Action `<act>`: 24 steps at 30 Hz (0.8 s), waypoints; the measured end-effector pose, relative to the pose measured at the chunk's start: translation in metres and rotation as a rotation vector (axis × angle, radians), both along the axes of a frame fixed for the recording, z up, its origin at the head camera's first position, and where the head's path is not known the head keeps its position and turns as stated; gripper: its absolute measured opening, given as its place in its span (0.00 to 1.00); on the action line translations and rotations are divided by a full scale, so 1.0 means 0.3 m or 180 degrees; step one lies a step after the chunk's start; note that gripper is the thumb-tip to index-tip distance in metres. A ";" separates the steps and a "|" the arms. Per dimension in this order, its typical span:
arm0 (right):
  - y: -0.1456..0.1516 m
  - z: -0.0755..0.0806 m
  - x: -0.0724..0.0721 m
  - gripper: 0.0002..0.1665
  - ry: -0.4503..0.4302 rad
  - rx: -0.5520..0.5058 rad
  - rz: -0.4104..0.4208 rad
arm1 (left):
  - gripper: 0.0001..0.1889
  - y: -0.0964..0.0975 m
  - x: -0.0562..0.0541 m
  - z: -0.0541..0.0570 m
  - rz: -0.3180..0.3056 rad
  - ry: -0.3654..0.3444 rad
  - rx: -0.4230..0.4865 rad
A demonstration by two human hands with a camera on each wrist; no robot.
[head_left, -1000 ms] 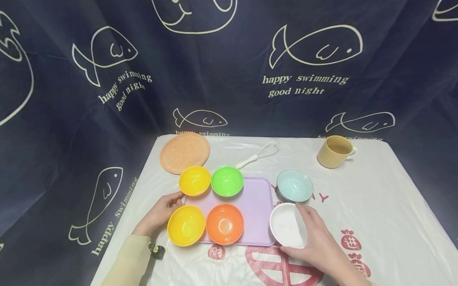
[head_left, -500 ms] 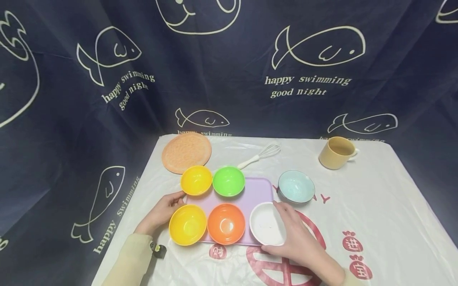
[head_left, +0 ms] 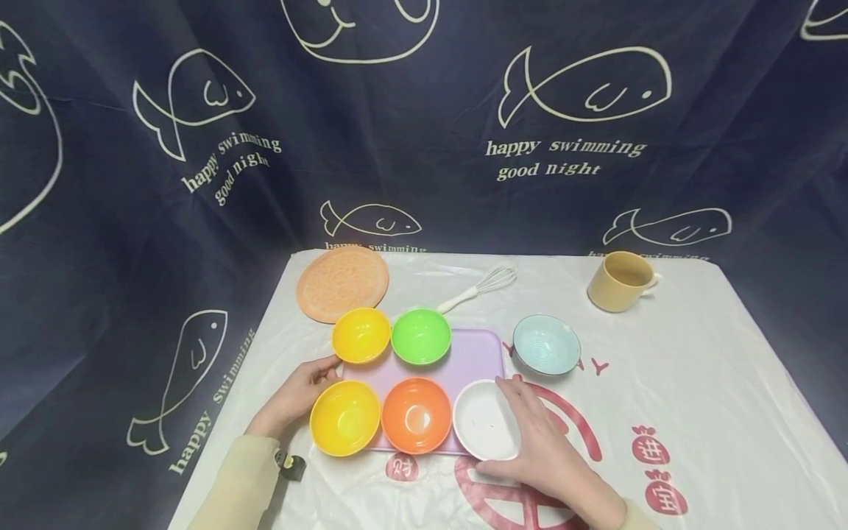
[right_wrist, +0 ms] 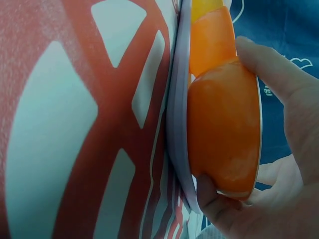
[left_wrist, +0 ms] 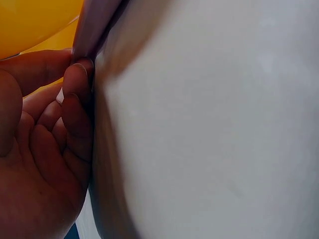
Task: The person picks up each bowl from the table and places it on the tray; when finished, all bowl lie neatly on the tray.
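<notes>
A bowl (head_left: 482, 421), white inside and orange outside, sits at the near right corner of the purple tray (head_left: 482, 357). My right hand (head_left: 546, 445) grips it from the right, thumb and fingers spread around its wall; the right wrist view shows the bowl's orange side (right_wrist: 224, 129) low over the tray edge. Left of it, close by, is an orange bowl (head_left: 417, 416), then a yellow bowl (head_left: 344, 418). Behind them stand another yellow bowl (head_left: 361, 336) and a green bowl (head_left: 421, 336). My left hand (head_left: 298, 394) pinches the tray's left edge (left_wrist: 94, 27) between the yellow bowls.
A light blue bowl (head_left: 546, 344) stands right of the tray, with a tan mug (head_left: 619, 282) farther back. Behind the tray lie a white whisk (head_left: 473, 291) and a round orange-brown board (head_left: 342, 284). A dark blue curtain (head_left: 424, 147) rises behind the table.
My right hand has carried the white-lined bowl left, from the tray's right edge to beside the orange bowl. The left hand stays at the tray edge.
</notes>
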State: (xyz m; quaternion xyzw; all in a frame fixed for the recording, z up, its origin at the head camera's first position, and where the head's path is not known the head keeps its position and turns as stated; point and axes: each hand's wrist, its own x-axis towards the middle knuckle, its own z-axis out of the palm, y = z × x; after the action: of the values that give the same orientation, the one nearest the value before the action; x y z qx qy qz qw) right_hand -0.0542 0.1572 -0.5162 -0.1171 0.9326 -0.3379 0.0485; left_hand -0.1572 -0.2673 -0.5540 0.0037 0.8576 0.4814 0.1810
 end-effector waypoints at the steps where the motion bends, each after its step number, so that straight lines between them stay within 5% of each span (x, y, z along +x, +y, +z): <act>1: 0.002 0.002 0.001 0.78 -0.0008 -0.0019 0.0013 | 0.27 0.000 0.001 0.000 0.0003 -0.0008 0.0009; 15: 0.164 0.045 0.007 0.64 0.0148 -0.0445 -0.0228 | 0.26 -0.004 0.001 -0.007 -0.0029 0.0075 0.0011; 24: 0.330 0.047 -0.075 0.60 0.0199 -0.0062 -0.0655 | 0.27 -0.003 0.003 -0.002 0.0009 0.0015 -0.0009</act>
State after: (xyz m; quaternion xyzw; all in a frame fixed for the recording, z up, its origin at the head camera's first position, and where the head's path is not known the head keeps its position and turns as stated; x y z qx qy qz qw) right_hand -0.0769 0.2561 -0.5022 -0.0316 0.9374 -0.3464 -0.0167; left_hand -0.1563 -0.2682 -0.5547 0.0033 0.8587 0.4804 0.1783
